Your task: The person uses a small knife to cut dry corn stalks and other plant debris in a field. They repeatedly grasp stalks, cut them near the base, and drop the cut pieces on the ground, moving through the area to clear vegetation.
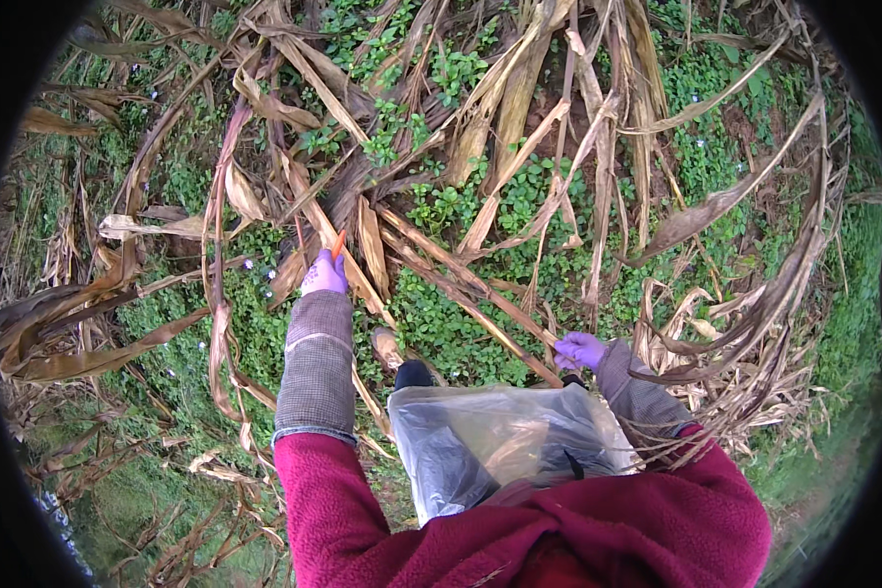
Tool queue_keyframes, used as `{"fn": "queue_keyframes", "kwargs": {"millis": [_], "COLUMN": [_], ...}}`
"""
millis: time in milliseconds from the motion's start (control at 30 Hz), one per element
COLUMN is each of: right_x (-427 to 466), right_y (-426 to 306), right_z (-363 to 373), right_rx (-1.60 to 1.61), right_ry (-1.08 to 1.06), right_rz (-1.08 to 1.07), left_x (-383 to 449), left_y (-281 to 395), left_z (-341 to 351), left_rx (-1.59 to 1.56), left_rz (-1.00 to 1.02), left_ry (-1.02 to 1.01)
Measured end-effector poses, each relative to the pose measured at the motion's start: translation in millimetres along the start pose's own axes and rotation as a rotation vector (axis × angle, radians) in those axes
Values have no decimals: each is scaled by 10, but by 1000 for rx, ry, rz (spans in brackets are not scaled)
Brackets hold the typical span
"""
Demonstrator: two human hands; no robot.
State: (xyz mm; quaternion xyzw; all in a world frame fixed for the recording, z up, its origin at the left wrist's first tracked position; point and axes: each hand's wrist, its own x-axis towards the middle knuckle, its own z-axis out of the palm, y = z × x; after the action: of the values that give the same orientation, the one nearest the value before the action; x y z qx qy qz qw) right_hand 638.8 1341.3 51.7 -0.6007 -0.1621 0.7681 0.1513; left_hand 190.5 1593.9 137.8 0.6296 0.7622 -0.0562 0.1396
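My left hand [325, 273], in a purple patterned glove, is closed around a slim orange object [339, 242]. Only its end sticks out, so I cannot tell what it is. Over to the right, my right hand [581, 350], also in a purple glove, grips the lower end of a dry corn stalk [478, 283]. This stalk slants up and left from the hand. A second dry stalk [478, 312] lies alongside, just below it. Brown corn leaves [373, 246] hang and lie beside the left hand.
A translucent plastic sheet [514, 430] covers my front below the hands. One shoe [387, 345] shows on the ground to its left. Dry standing corn leaves [639, 125] droop across the top, and curved ones [779, 279] arch close to my right sleeve. Low green weeds [448, 316] cover the soil.
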Motion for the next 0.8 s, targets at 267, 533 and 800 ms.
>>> {"fn": "queue_keyframes", "kwargs": {"millis": [267, 533, 800], "right_x": [270, -414, -449], "right_y": [-497, -1660, -1986], "right_z": [259, 315, -50], "right_rx": [-606, -1264, -1368], "right_ry": [97, 371, 337], "right_rz": [21, -105, -36], "left_x": [81, 752, 301], "left_y": [-302, 118, 138], "left_z": [323, 442, 1066], "left_rx": [-447, 10, -368], "left_rz": [-11, -99, -209], "left_ry": [-111, -257, -121]}}
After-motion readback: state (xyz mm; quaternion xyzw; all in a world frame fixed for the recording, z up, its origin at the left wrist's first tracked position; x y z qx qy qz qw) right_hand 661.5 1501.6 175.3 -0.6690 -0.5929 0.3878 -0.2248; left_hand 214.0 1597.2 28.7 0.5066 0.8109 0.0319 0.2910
